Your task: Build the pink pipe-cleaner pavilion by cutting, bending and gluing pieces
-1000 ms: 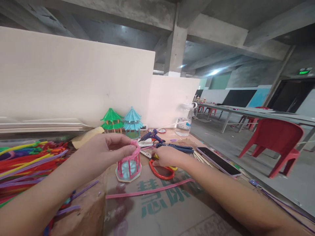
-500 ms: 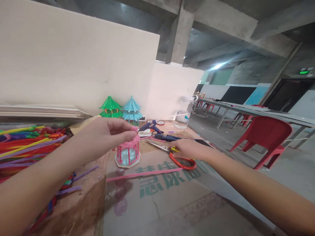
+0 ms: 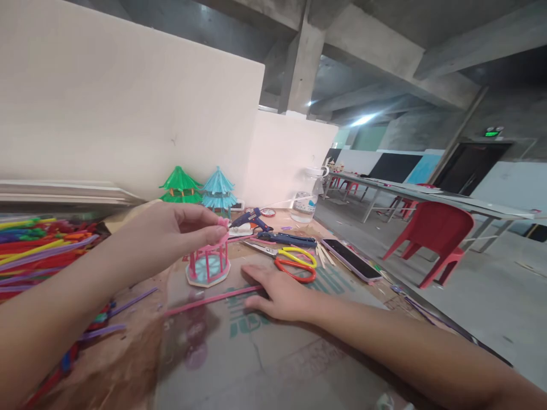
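Note:
My left hand (image 3: 194, 230) is closed, thumb and fingers pinching a curled pink pipe cleaner (image 3: 223, 222) above a small model pavilion (image 3: 208, 267). The model has pink posts and a pale blue eight-sided base, standing on the board. My right hand (image 3: 280, 290) lies low over the board with fingers stretched and thumb apart, holding nothing I can see. Its thumb and fingers are around the end of a long pink pipe cleaner (image 3: 209, 300) lying flat. Just beyond the fingers rest scissors (image 3: 294, 264) with red and yellow handles.
A blue glue gun (image 3: 250, 219), a dark blue tool (image 3: 287, 238) and a phone (image 3: 351, 259) lie farther back. Green (image 3: 179, 185) and blue (image 3: 217, 188) model roofs stand by the wall. Colourful pipe cleaners (image 3: 43, 256) are heaped left. A clear jug (image 3: 305, 196) stands behind.
My right hand has left the scissors' handles and moved nearer, down to the long pink pipe cleaner. The scissors stay on the table. My left hand keeps its pinch. The view has shifted slightly right.

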A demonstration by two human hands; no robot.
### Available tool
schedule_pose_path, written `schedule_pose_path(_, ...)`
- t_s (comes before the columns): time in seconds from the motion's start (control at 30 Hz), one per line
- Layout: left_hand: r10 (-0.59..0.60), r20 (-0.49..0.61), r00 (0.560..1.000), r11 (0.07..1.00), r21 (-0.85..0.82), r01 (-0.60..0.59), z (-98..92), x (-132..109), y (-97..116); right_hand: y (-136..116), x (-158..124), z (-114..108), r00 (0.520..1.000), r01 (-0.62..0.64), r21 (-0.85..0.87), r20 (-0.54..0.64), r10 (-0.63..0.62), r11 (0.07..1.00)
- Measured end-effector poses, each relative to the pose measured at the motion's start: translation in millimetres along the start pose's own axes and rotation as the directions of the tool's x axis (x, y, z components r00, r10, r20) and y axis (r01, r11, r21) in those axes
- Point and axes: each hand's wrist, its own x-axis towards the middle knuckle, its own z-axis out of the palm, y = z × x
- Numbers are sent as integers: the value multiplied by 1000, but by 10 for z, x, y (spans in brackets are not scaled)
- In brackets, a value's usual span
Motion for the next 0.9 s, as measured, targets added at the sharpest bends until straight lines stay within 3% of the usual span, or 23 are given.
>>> schedule_pose_path(0.2,27,-15,1000,1000,-2,-27,-40,-10,25,77,272,28,996,58,-21,-73,-59,998)
schedule_pose_path(0.43,21,-26,999,1000,13,-20,-38,3,-52,3,224,-34,981,189,-144,-24,-194,971)
schedule_pose_path(0.53,40,-14,999,999,16,-40,-31,1,-75,-3,195,-147,973,230,-116,-5,-233,966)
schedule_pose_path(0.6,39,-9,999,999,18,-39,-36,-7,-58,46,191,-268,975,217,-65,-31,-220,974)
schedule_pose_path(0.77,30,-22,999,1000,3,-30,-62,-28,24,257,239,-603,979,-6,103,-201,27,995)
schedule_pose_path(0.9,55,-6,998,998,-14,-55,-83,-39,53,228,235,-760,948,35,327,-309,72,945)
